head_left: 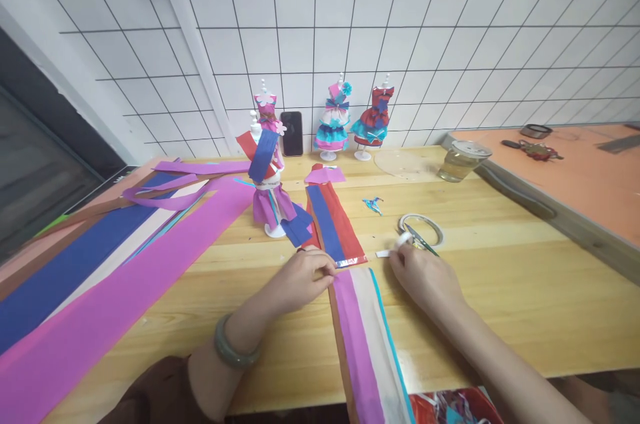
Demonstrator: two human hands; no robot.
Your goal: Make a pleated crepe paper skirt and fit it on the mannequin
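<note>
My left hand (307, 277), with a bracelet on its wrist, pinches the upper left corner of a striped strip (373, 337) in purple, white and teal. Over at the right, my right hand (425, 271) is closed on a small white roll (404, 239), with a short white piece (383, 254) beside it. A ring-shaped tape roll (434, 227) lies just beyond that hand, dark scissors partly across it. Above the strip lies a red and blue piece (333, 221). Left of that stands a small dress form (273, 204) in a purple skirt with red and blue bands.
Long coloured strips (150, 277) cover the left of the wooden table (500, 264). At the wall stand a phone (292, 133) and dressed forms (332, 127). A cup of liquid (460, 161) is at the back right. A red box (450, 407) of scraps sits at the front edge.
</note>
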